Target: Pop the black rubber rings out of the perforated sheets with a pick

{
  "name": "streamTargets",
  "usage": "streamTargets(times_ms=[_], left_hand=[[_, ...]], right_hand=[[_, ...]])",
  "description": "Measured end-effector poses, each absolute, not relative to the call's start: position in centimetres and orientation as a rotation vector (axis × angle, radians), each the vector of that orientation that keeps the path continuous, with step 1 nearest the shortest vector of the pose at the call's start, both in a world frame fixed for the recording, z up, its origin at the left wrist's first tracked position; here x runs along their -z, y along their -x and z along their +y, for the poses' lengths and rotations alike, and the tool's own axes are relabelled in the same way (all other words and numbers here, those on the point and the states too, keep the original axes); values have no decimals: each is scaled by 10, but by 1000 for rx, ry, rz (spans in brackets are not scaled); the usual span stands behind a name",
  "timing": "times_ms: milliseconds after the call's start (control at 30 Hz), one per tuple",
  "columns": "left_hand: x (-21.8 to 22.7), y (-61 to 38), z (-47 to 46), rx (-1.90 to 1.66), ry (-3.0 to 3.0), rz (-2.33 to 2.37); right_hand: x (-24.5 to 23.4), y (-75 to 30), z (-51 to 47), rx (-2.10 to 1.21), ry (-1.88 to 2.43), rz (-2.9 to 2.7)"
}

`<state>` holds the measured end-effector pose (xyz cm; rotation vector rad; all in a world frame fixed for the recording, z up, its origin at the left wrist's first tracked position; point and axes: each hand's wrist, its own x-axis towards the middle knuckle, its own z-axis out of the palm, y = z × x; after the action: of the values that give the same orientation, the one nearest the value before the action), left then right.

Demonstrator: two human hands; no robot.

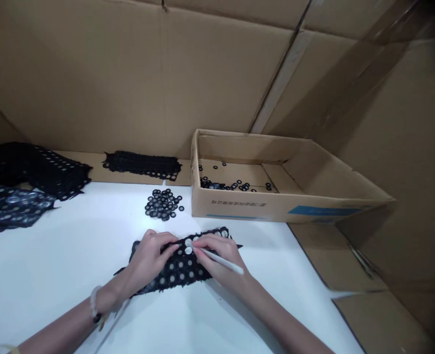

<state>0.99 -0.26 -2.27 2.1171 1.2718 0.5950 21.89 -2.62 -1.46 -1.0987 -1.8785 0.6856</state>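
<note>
A black perforated sheet (173, 274) with rows of round holes and ragged edges lies at a slant on the white table. My left hand (149, 255) rests over its left part, fingers bent and thumb against the sheet near its upper edge. Held in my right hand (221, 255) is a white pen-like stick (227, 262), its tip hidden near the fingertips over the holes. Several whitish discs (188, 246) show in the holes between my hands. Behind the sheet sits a loose pile of small black rings (162, 204).
A shallow cardboard box (245, 205) with scattered black rings inside stands at the back right. More black perforated sheets (141, 163) lie stacked at the back, and a larger heap of sheets (55, 169) is at left. Tall cardboard walls (217, 69) enclose the table (276, 285).
</note>
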Motion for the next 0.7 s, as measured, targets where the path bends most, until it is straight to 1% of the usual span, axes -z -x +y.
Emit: streamTargets(times_ms=[167,367,500,700], left_hand=[[28,-8,-3,-622,-2186,1260],[28,-7,0,-656,-2223,1255],[26,-5,3,-709,-2102,1329],[17,-7,6,-662,-1882,1202]], right_hand=[[21,-213,-31,-648,1054,-1874],[17,-211,-34,-584,990,-1923],[16,-212,-32,-598,986,-1868],[11,-211,-32,-523,926,-1794]])
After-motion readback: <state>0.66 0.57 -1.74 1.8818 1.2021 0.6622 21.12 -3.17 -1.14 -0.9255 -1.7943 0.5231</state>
